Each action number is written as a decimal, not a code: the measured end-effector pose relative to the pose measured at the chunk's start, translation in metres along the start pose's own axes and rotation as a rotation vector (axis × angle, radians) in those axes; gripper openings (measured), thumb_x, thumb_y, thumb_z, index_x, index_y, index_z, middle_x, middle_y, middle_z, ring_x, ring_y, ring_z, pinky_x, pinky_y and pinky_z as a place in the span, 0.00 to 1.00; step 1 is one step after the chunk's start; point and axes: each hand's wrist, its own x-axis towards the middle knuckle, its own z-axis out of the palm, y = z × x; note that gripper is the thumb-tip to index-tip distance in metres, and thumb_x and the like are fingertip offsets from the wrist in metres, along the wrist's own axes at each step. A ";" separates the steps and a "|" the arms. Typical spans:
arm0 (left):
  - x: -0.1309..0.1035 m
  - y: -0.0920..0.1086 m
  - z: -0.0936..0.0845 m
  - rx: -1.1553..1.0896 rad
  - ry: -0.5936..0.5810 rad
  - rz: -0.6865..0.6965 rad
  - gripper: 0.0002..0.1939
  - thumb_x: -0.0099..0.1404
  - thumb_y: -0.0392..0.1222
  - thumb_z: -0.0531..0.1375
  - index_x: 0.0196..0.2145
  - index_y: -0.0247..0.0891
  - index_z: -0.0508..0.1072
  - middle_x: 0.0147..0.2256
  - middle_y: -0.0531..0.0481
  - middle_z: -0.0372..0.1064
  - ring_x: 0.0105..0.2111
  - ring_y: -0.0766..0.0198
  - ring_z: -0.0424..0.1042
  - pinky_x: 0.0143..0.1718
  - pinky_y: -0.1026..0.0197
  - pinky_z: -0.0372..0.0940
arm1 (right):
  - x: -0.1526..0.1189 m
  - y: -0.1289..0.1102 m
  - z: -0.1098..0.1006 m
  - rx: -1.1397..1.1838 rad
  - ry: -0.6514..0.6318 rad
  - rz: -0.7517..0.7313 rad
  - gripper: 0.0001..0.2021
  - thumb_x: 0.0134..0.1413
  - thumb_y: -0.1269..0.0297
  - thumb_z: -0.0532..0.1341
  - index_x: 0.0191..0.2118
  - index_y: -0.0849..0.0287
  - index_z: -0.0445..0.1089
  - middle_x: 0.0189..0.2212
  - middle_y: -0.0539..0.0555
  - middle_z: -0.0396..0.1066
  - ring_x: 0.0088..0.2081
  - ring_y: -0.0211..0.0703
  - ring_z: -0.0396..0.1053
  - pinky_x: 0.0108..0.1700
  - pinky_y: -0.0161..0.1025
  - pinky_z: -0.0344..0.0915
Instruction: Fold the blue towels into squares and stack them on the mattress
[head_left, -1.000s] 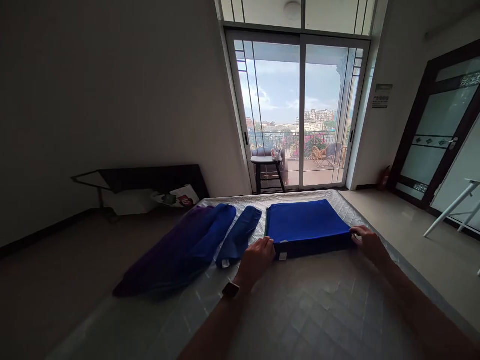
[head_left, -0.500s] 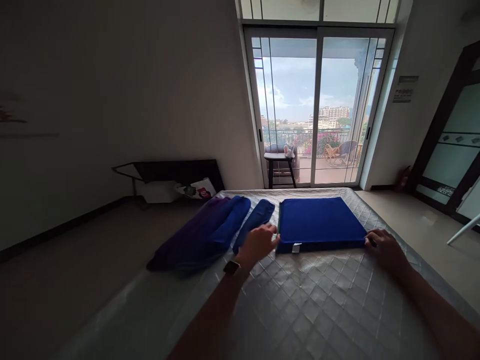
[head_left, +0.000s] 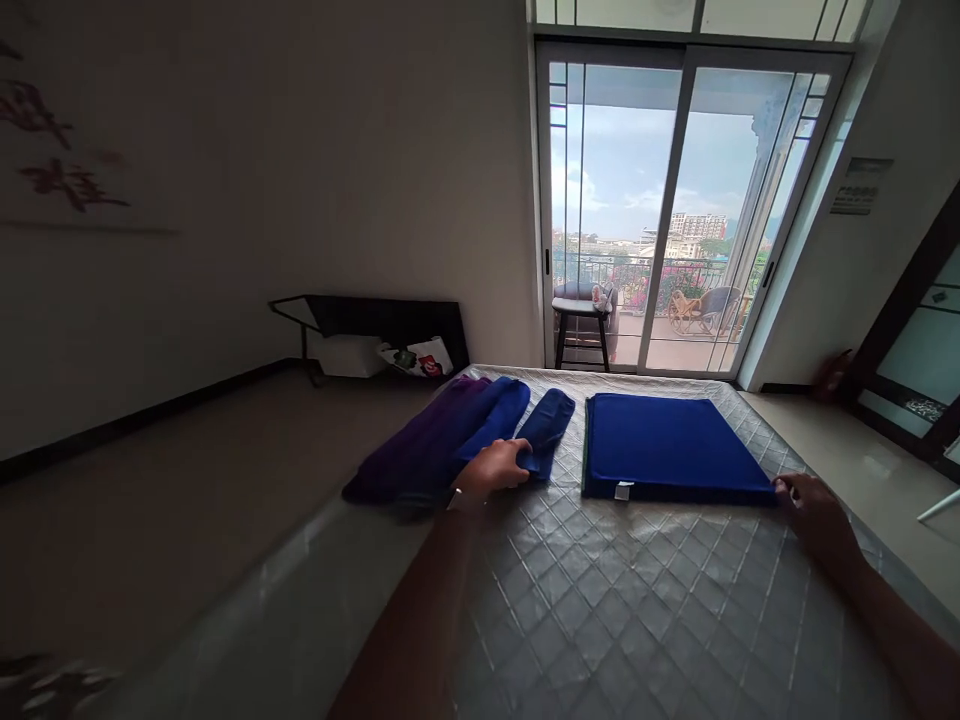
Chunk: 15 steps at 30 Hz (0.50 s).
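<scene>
A flat, rectangular blue fabric piece (head_left: 675, 445) with a small white label on its front edge lies on the quilted silver-grey mattress (head_left: 622, 600). At its near right corner, my right hand (head_left: 817, 510) pinches the edge with closed fingers. To its left is a narrow folded dark blue cloth (head_left: 551, 425). My left hand (head_left: 495, 468) has its fingers and thumb closed on the near left side of that cloth; its palm is hidden from above. Beside the hand, a loose purple-and-blue garment-like cloth (head_left: 420, 445) lies bunched along the mattress's left side.
Beyond the mattress stand a dark stool (head_left: 581, 318) and a sliding glass door (head_left: 667, 220). A low black frame (head_left: 390, 318) with a white box (head_left: 349, 355) and a printed bag (head_left: 427, 357) sits by the left wall. Tiled floor (head_left: 225, 480) runs along the left.
My left hand has moved left from the flat blue piece's near left corner to the narrow folded cloth. My right hand stays at the right corner. The view has turned left.
</scene>
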 end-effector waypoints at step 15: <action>-0.057 0.031 -0.068 -0.759 0.322 0.128 0.20 0.70 0.48 0.45 0.26 0.39 0.69 0.23 0.49 0.71 0.24 0.62 0.73 0.27 0.61 0.68 | -0.004 -0.115 -0.049 -0.003 0.012 -0.102 0.12 0.58 0.60 0.50 0.29 0.52 0.68 0.28 0.57 0.74 0.32 0.51 0.73 0.36 0.46 0.71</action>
